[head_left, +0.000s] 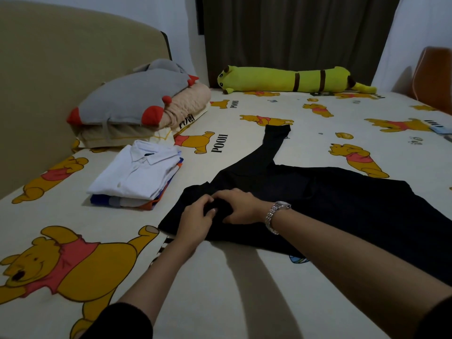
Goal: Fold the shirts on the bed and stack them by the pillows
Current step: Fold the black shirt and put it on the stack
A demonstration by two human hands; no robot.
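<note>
A bed [244, 289] in a cartoon-bear sheet fills the room, a dark curtain [293, 33] behind; pillows [137, 101] lie by the headboard, a stack of folded shirts [137, 177] just beside them, a green plush toy [288, 79] along the far edge; a black shirt [330, 199] lies spread mid-bed; the left hand [195, 221] and right hand [239, 206] both pinch its near-left fabric, fingers curled.

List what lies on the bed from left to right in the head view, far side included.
Pillows → stack of folded shirts → left hand → right hand → wristwatch → green plush toy. The black shirt spans too much to place.
</note>
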